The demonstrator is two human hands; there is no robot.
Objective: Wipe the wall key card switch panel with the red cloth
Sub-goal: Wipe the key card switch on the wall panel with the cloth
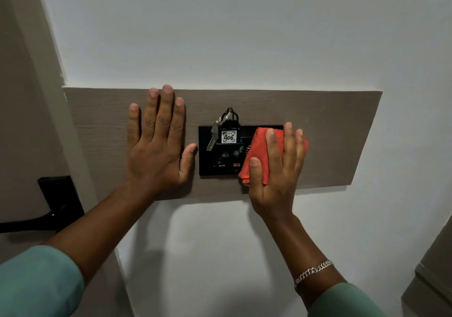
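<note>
Flat and spread wide, my left hand braces empty on the wood board just beside the black panel, steadying me while I wipe. My right hand presses the folded red cloth under open fingers onto the panel's right end, thumb pinning the cloth's lower edge so it will not slip. Cloth and hand hide that end, and the key with its 406 tag hangs over the slot, so I judge that middle part awkward to reach.
</note>
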